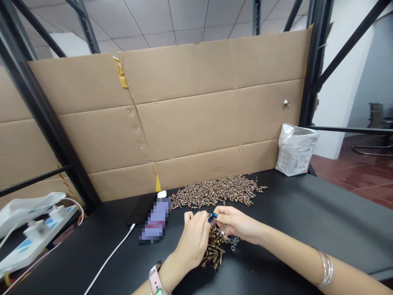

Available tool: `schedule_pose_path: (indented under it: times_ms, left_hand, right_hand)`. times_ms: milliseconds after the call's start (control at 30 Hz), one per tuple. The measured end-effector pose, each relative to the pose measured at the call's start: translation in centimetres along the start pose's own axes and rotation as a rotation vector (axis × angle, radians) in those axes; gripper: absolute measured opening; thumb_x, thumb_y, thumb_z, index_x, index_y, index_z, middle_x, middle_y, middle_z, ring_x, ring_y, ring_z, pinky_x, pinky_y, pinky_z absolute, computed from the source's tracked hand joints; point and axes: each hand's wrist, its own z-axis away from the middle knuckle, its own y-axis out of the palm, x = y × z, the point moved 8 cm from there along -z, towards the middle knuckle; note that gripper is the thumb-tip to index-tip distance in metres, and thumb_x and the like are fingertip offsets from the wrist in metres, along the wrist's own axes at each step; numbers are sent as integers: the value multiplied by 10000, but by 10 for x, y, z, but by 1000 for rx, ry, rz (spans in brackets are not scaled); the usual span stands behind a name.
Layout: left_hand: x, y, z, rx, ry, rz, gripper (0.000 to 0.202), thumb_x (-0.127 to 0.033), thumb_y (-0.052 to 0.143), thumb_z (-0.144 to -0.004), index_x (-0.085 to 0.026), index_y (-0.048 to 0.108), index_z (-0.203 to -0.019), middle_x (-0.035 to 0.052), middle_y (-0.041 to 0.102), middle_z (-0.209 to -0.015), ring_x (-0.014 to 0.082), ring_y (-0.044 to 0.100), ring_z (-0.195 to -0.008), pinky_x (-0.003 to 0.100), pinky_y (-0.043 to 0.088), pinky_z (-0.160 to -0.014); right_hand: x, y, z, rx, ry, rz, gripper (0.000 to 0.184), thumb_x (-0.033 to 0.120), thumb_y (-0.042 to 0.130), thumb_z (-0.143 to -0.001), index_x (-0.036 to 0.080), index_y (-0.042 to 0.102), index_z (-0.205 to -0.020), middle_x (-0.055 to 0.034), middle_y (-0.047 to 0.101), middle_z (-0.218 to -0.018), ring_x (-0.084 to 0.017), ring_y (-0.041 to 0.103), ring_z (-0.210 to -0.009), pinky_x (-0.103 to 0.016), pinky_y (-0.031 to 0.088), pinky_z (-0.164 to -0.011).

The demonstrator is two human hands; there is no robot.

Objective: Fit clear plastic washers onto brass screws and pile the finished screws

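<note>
My left hand [193, 241] and my right hand [236, 223] meet at the fingertips above a small heap of bronze-coloured screws [213, 250] on the black table [294, 213]. Whatever lies between the fingertips is hidden. A few steel washers [233, 242] lie just below my right hand. Farther back, a wide spread of the same screws [215, 191] covers the table by the cardboard wall. My hands are not touching that spread.
A phone with a blurred screen [155, 219] and a white earbud case [161, 194] lie left of the screws, with a white cable [110, 258] running forward. A white plastic bag [296, 149] stands at the back right. A power strip [37, 237] sits beyond the left table edge.
</note>
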Motion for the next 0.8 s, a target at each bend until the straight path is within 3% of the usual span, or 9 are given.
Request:
schedule_pose_path:
  times_ms: [100,200,333,500,633,800]
  left_hand:
    - [7,-1,0,-25,-57,-19,316,-247,201,-966,-190,410,-735,-9,504,-716,148,424,-676,308,284,-699]
    - [13,-4,-1,-33,-100,-115,333,-241,214,-960,-186,412,-699,-16,499,-667,150,421,-647,305,255,-674]
    - [19,-3,0,9,-132,-246,359,-241,241,-948,-181,445,-659,-6,512,-621,160,432,-630,315,210,-653]
    - [31,3,3,51,-213,-307,377,-258,266,-934,-185,493,-642,5,542,-599,178,477,-639,321,182,-644]
    - [35,0,3,26,-258,-253,314,-266,302,-916,-184,466,-661,-9,537,-607,167,475,-634,315,196,-657]
    - [24,-3,1,18,-177,-99,195,-237,364,-882,-182,414,-701,-42,516,-639,127,441,-619,295,235,-681]
  right_hand:
    - [9,-14,-1,-37,-69,249,212,349,607,-760,176,485,-774,53,477,-579,-79,423,-489,-202,325,-481]
    - [23,-29,1,-56,-190,669,66,172,560,-747,164,562,-812,19,533,-646,-102,465,-553,-219,354,-524]
    - [29,-48,1,-75,-252,1051,185,74,565,-677,166,623,-827,-17,569,-769,-121,506,-599,-236,389,-556]
    - [34,-75,-5,-284,-342,1324,167,89,538,-741,175,617,-860,-58,556,-864,-188,539,-820,-302,428,-756]
    - [27,-84,-12,-322,-344,1433,180,127,561,-763,182,590,-931,-75,526,-951,-210,515,-937,-323,413,-853]
    - [24,-83,-20,-328,-383,1427,204,133,548,-780,183,555,-977,-81,508,-979,-215,498,-967,-330,398,-877]
